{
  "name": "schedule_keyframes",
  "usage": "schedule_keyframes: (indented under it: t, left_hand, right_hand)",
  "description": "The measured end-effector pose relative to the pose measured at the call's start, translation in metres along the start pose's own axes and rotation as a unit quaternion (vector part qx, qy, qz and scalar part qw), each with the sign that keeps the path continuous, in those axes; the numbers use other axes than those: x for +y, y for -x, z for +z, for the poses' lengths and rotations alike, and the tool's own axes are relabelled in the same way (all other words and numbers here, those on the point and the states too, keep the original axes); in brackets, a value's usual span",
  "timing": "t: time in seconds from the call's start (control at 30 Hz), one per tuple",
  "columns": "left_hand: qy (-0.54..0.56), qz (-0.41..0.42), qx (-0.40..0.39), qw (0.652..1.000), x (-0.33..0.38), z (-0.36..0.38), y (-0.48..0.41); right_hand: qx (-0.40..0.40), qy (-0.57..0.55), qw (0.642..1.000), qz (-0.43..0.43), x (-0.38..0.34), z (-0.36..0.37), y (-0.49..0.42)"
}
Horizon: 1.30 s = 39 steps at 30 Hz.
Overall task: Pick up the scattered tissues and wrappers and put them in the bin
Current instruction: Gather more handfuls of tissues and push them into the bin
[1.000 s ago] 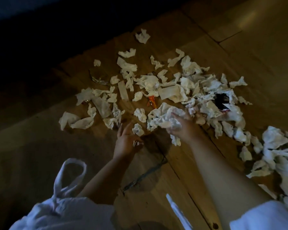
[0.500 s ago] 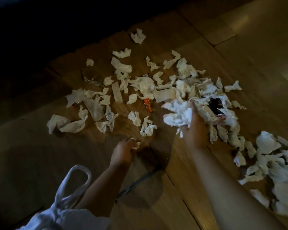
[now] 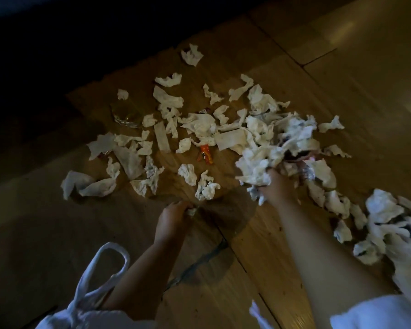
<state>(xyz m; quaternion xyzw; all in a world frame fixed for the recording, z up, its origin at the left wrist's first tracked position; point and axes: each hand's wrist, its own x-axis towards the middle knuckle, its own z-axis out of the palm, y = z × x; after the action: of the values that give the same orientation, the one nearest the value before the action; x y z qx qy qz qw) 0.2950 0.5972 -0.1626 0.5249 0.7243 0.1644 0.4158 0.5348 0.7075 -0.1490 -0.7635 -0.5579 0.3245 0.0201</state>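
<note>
Right hand is clamped round a fat wad of tissues, fingers buried in it, at the near edge of the thickest heap. Left hand is curled tight, a small tissue scrap poking out at the fingertips (hard to see more in this light).

Scattered tissues fan out over the wooden floor ahead of both hands. The orange wrapper lies mid-pile, its long axis running away from the person, near end tipped slightly right. A flat tissue strip to its left runs much the same way.

A white bag with a loop handle sits by the left forearm. The planks catch light far right; the far left is black shadow.
</note>
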Motion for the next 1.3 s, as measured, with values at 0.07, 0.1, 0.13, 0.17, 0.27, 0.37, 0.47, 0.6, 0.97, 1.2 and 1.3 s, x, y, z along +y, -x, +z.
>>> schedule_keyframes:
  t: [0.07, 0.1, 0.13, 0.17, 0.27, 0.37, 0.47, 0.6, 0.97, 1.2, 1.3]
  left_hand:
    - [0.017, -0.02, -0.006, 1.0, 0.003, 0.0, -0.001]
    - [0.021, -0.026, -0.006, 0.999, 0.003, 0.0, -0.002]
    - [0.034, -0.032, -0.007, 0.999, 0.003, -0.001, -0.002]
    - [0.048, -0.039, -0.007, 0.998, 0.003, -0.001, -0.001]
    - [0.074, -0.045, 0.001, 0.996, 0.001, -0.006, 0.01]
    - [0.119, -0.059, 0.009, 0.991, 0.001, -0.017, 0.038]
    - [0.119, -0.07, 0.049, 0.989, 0.003, -0.03, 0.062]
    - [0.127, -0.052, 0.07, 0.988, 0.015, -0.053, 0.083]
    - [0.283, -0.074, 0.115, 0.949, 0.038, -0.103, 0.148]
    - [0.242, -0.055, 0.147, 0.957, 0.005, -0.101, 0.187]
    - [0.244, -0.081, 0.151, 0.954, -0.01, -0.093, 0.191]
  right_hand:
    - [0.033, 0.065, 0.997, -0.022, -0.009, 0.01, 0.016]
    - [0.051, 0.08, 0.995, -0.04, -0.013, 0.015, 0.025]
    - [0.062, 0.087, 0.992, -0.059, -0.013, 0.019, 0.031]
    - [0.064, 0.091, 0.991, -0.072, -0.012, 0.024, 0.036]
    - [0.052, 0.074, 0.993, -0.081, -0.009, 0.03, 0.052]
    - [0.079, 0.032, 0.992, -0.09, -0.012, 0.021, 0.073]
    - [0.09, -0.106, 0.986, -0.089, -0.025, 0.006, 0.098]
    - [0.054, -0.276, 0.958, -0.051, -0.044, -0.016, 0.119]
    - [-0.074, -0.319, 0.945, -0.01, -0.076, -0.011, 0.181]
    - [-0.208, -0.226, 0.95, -0.051, -0.06, 0.03, 0.199]
    - [-0.18, -0.269, 0.946, -0.027, -0.051, 0.037, 0.194]
